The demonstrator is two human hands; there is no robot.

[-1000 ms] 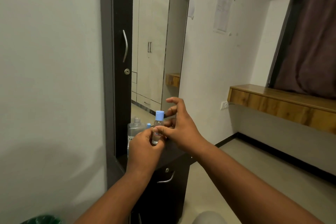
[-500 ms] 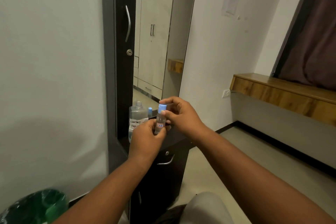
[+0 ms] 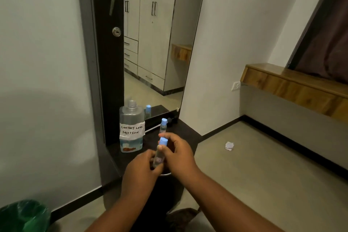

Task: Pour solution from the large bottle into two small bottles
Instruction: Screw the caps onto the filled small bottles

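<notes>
A large clear bottle [image 3: 131,128] with a paper label reading "contact lens solution" stands uncapped on the dark cabinet top [image 3: 185,133], liquid low in it. A small clear bottle with a blue cap [image 3: 159,153] is held upright in front of it. My left hand [image 3: 140,172] grips its lower body. My right hand [image 3: 178,153] has its fingers at the neck just under the blue cap. A second small bottle with a blue cap [image 3: 163,125] stands on the cabinet top behind my hands, right of the large bottle.
A tall mirror [image 3: 156,43] rises behind the cabinet and reflects wardrobes. A green bin [image 3: 24,216] sits at the lower left on the floor. A crumpled paper scrap [image 3: 229,145] lies on the floor to the right. A wooden ledge [image 3: 293,84] runs along the right wall.
The view has tilted down and the hands with the small bottle have come lower and nearer. My right hand went from spread fingers to pinching at the cap. The second small bottle now shows.
</notes>
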